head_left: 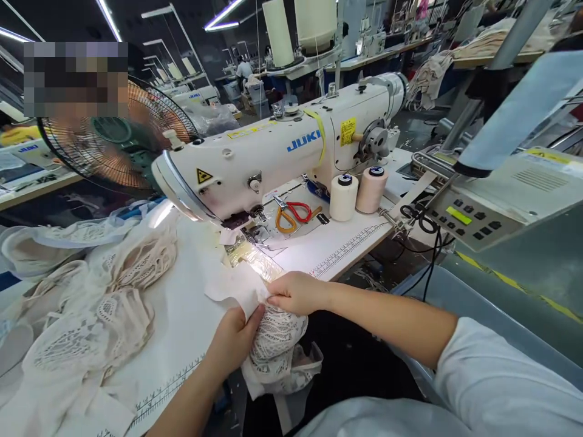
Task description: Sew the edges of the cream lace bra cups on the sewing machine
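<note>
A pale lace garment piece [277, 340], which looks like a bra, hangs over the table's front edge. My left hand [234, 340] is closed on its upper edge, thumb on top. Just to the right, my right hand [296, 293] pinches the same cloth between thumb and fingers. A smooth white flap [234, 285] of the fabric spreads on the table beyond both hands. Behind it stands the white sewing machine [273, 152]; its needle area is partly hidden under the head. The fabric lies in front of the needle area, apart from it as far as I can see.
Lace pieces [122, 315] are heaped on the table at left. Scissors [291, 213] with red and orange handles and two thread cones [344, 197] stand near the machine. A control box [492, 200] is at right, a fan [116, 133] at back left. A person sits far back.
</note>
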The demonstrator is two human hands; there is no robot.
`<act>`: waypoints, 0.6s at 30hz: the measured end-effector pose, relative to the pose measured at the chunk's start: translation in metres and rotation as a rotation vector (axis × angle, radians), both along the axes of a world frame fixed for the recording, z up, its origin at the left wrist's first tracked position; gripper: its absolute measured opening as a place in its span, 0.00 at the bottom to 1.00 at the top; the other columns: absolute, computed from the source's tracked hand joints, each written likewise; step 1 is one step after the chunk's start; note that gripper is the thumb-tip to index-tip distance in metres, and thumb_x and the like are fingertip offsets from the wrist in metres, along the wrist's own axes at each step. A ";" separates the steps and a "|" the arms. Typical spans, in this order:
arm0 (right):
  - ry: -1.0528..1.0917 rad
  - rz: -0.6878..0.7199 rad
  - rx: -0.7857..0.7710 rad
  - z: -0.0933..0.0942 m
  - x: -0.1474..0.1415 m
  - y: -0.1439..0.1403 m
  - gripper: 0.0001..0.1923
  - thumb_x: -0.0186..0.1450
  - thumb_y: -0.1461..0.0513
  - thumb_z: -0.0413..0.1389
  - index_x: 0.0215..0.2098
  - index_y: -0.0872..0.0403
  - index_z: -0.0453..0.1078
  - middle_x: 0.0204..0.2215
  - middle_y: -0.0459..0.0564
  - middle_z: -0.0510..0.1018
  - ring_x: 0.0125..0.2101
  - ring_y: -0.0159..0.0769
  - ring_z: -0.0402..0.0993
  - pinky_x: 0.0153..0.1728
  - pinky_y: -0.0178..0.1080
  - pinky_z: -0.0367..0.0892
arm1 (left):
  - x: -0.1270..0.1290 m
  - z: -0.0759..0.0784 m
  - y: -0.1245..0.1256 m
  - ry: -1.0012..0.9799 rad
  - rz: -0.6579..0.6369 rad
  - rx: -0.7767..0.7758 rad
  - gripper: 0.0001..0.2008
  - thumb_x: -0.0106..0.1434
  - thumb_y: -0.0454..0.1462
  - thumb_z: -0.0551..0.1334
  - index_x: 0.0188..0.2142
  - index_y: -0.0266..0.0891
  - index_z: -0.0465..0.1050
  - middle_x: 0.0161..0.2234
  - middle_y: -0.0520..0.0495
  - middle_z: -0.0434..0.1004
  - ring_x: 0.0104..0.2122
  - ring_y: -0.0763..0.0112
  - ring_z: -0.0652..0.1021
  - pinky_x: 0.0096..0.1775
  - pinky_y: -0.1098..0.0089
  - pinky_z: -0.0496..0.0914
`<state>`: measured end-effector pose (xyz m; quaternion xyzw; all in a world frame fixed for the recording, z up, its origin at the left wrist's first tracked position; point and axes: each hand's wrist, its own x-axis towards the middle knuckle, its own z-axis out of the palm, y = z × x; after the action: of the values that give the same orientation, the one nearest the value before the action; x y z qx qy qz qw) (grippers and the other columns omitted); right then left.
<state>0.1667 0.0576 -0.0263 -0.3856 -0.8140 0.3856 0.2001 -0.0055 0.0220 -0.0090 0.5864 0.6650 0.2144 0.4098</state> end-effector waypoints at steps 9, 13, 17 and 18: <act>-0.058 -0.234 0.066 0.001 0.017 -0.016 0.13 0.65 0.63 0.52 0.21 0.55 0.64 0.18 0.41 0.62 0.24 0.30 0.57 0.26 0.33 0.50 | 0.017 -0.001 -0.028 -0.540 0.288 -0.266 0.12 0.53 0.39 0.67 0.36 0.35 0.75 0.27 0.43 0.80 0.37 0.53 0.80 0.36 0.63 0.75; 0.050 -0.504 0.145 -0.009 0.045 -0.037 0.08 0.64 0.59 0.53 0.35 0.55 0.72 0.32 0.49 0.74 0.30 0.33 0.64 0.34 0.36 0.58 | 0.025 0.003 -0.031 -0.740 0.478 -0.411 0.10 0.60 0.31 0.59 0.41 0.31 0.73 0.29 0.40 0.81 0.34 0.57 0.81 0.36 0.63 0.76; 0.371 -0.500 -0.112 -0.036 0.061 -0.070 0.32 0.62 0.38 0.45 0.30 0.56 0.72 0.27 0.51 0.73 0.29 0.36 0.67 0.34 0.39 0.63 | 0.025 0.003 -0.026 -0.865 0.536 -0.451 0.11 0.62 0.30 0.57 0.43 0.28 0.71 0.28 0.38 0.81 0.33 0.57 0.81 0.36 0.61 0.77; 0.480 -0.336 -0.268 -0.043 0.057 -0.078 0.37 0.58 0.34 0.44 0.29 0.56 0.72 0.25 0.50 0.73 0.27 0.36 0.67 0.32 0.39 0.64 | 0.025 0.002 -0.024 -0.885 0.523 -0.460 0.10 0.62 0.30 0.58 0.43 0.28 0.71 0.28 0.38 0.81 0.32 0.57 0.81 0.36 0.61 0.77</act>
<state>0.2233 -0.0206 -0.0688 -0.4356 -0.6103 0.5310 0.3948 0.0195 -0.0021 -0.0069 0.1520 0.5826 0.3838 0.7001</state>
